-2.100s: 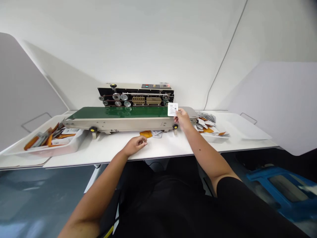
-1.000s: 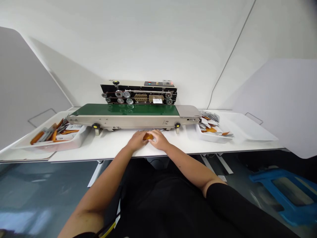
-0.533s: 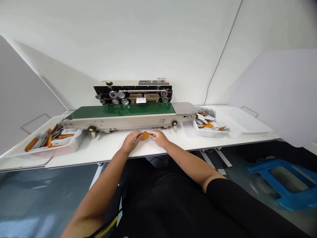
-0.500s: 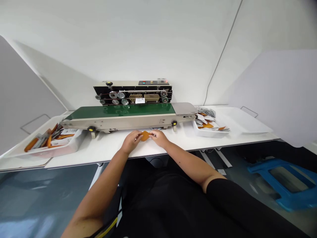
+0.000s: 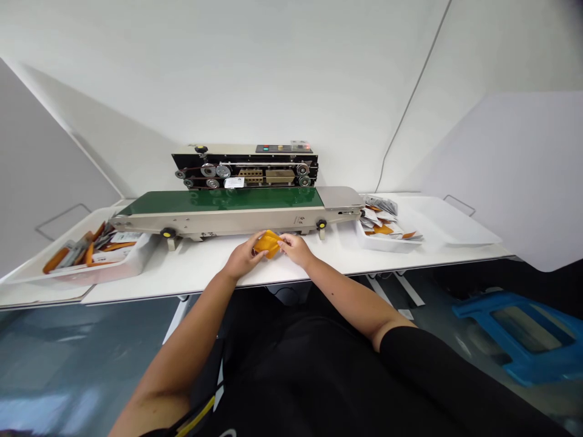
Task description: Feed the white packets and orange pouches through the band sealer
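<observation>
Both of my hands hold a small orange packet (image 5: 268, 243) just above the white table (image 5: 337, 258), in front of the sealing machine. My left hand (image 5: 242, 261) grips its left side and my right hand (image 5: 296, 247) pinches its right edge; the packet is tilted up toward me. Behind them runs the green conveyor belt (image 5: 218, 201) of the band sealer (image 5: 248, 172). A white packet (image 5: 234, 182) rides along the sealer's rollers at the left of its middle.
A white tray (image 5: 73, 270) with several orange and white packets sits under the belt's left end. Another white tray (image 5: 387, 243) of packets stands at the right, a larger white tray (image 5: 450, 233) beyond it. A blue stool (image 5: 523, 334) stands on the floor at right.
My right hand let a white packet go onto the belt and came back to the orange packet. Both hands lifted and tilted it. The white packet has travelled leftward through the sealer.
</observation>
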